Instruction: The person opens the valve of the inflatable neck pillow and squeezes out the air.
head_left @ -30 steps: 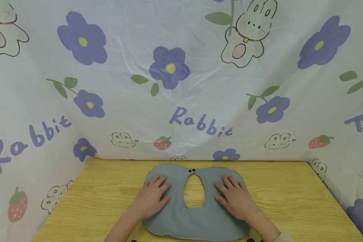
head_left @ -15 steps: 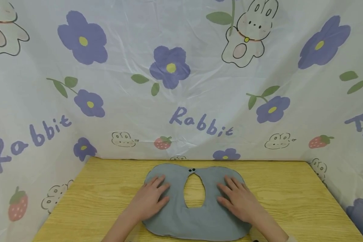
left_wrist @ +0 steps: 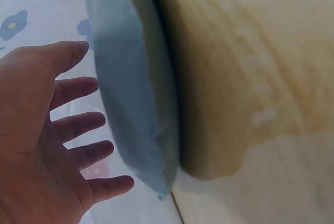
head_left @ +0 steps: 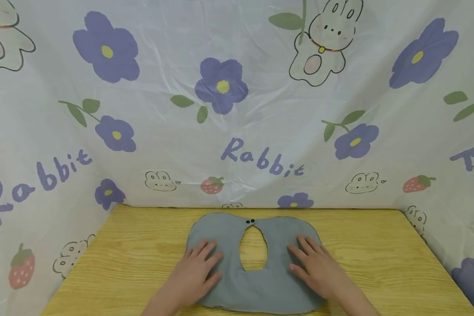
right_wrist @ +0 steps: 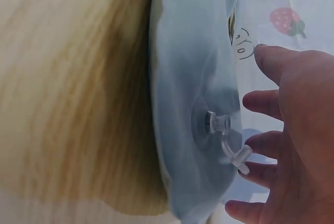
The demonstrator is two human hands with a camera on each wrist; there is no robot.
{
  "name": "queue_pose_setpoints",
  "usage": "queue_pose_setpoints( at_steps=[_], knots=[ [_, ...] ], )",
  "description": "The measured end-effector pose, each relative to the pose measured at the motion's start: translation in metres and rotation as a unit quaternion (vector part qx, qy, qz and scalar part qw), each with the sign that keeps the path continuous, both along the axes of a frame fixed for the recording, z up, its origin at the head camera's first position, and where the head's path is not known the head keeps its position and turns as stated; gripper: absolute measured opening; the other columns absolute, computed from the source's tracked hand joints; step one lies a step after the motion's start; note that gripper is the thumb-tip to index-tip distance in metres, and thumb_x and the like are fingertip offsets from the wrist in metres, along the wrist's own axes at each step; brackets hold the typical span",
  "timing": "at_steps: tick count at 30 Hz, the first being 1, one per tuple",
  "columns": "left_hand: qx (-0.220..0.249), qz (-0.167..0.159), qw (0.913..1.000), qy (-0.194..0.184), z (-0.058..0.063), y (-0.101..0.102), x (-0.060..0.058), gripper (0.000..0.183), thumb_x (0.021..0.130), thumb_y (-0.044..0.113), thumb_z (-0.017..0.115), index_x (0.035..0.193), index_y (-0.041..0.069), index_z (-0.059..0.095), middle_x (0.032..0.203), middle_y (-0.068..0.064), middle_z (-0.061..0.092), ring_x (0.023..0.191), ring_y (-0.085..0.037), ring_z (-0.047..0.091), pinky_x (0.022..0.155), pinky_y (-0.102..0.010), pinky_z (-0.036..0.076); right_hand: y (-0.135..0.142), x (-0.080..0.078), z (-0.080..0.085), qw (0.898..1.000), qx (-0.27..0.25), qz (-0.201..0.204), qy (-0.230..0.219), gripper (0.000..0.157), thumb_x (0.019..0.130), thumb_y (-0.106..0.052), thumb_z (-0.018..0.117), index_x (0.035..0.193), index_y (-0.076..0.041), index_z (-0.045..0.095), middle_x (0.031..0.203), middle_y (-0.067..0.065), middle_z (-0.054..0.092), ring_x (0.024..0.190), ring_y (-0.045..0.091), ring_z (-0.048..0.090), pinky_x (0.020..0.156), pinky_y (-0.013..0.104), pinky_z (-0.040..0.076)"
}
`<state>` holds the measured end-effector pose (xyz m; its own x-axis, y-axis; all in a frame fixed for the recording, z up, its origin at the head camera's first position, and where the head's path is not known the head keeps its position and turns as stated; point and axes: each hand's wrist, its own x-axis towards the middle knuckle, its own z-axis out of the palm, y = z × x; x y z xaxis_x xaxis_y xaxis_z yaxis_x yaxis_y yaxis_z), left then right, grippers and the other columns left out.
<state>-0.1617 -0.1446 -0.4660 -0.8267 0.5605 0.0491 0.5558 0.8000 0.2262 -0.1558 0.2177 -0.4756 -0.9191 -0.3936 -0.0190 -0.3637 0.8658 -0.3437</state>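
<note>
A grey-blue inflatable neck pillow (head_left: 260, 289) lies flat on the table, its two ends meeting at a pair of black snaps at the far side. Over its left part my left hand (head_left: 195, 272) is spread, fingers apart. My right hand (head_left: 316, 267) lies over the right part in the same way. In the left wrist view, the fingertips of the left hand (left_wrist: 57, 125) are at the pillow's face. A clear air valve (right_wrist: 218, 123) with its plug hanging out shows in the right wrist view, close to the fingers of the right hand (right_wrist: 292, 140).
The pillow rests on a wood-grain table (head_left: 379, 254). Behind and at both sides of it hangs a white curtain (head_left: 253, 118) printed with purple flowers, rabbits and strawberries.
My left hand has slid slightly toward the near edge of the pillow. The right hand has shifted a little outward and nearer. The pillow stays in place.
</note>
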Motion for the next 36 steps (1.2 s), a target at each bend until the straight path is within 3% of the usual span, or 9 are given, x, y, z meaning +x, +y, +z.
queue_pose_setpoints(
  at_steps=[8, 20, 30, 36],
  knots=[
    [0.016, 0.003, 0.9999, -0.005, -0.011, 0.000, 0.003, 0.044, 0.101, 0.037, 0.065, 0.138, 0.012, 0.065, 0.152, -0.017, 0.048, 0.143, -0.045, 0.038, 0.106, -0.067, 0.038, -0.001, 0.002, -0.007, 1.000, -0.012, 0.000, 0.005, 0.056, 0.105, -0.043, 0.058, 0.148, -0.007, 0.056, 0.159, 0.026, 0.036, 0.147, 0.049, 0.029, 0.113, 0.070, 0.026],
    [0.017, -0.002, 0.9998, -0.007, -0.014, -0.001, 0.003, 0.044, 0.101, 0.037, 0.066, 0.138, 0.012, 0.065, 0.152, -0.017, 0.048, 0.143, -0.045, 0.038, 0.107, -0.066, 0.039, -0.002, 0.003, -0.009, 1.000, -0.008, -0.007, -0.005, 0.056, 0.104, -0.045, 0.058, 0.147, -0.009, 0.057, 0.160, 0.024, 0.036, 0.147, 0.049, 0.030, 0.111, 0.071, 0.027],
    [0.013, -0.018, 0.9998, 0.001, -0.003, -0.002, 0.014, 0.046, 0.101, 0.038, 0.065, 0.138, 0.010, 0.065, 0.152, -0.019, 0.047, 0.142, -0.047, 0.038, 0.105, -0.067, 0.039, 0.000, 0.015, -0.002, 1.000, -0.010, 0.019, 0.022, 0.057, 0.105, -0.048, 0.054, 0.147, -0.009, 0.057, 0.159, 0.025, 0.038, 0.146, 0.049, 0.032, 0.110, 0.071, 0.030],
    [-0.005, -0.037, 0.9989, -0.030, 0.000, 0.002, 0.023, 0.047, 0.102, 0.040, 0.063, 0.140, 0.012, 0.064, 0.152, -0.017, 0.047, 0.142, -0.046, 0.039, 0.102, -0.067, 0.041, 0.000, 0.026, -0.003, 0.999, -0.021, 0.027, 0.013, 0.062, 0.105, -0.053, 0.050, 0.149, -0.009, 0.056, 0.160, 0.023, 0.037, 0.146, 0.048, 0.032, 0.109, 0.071, 0.031]
  ],
)
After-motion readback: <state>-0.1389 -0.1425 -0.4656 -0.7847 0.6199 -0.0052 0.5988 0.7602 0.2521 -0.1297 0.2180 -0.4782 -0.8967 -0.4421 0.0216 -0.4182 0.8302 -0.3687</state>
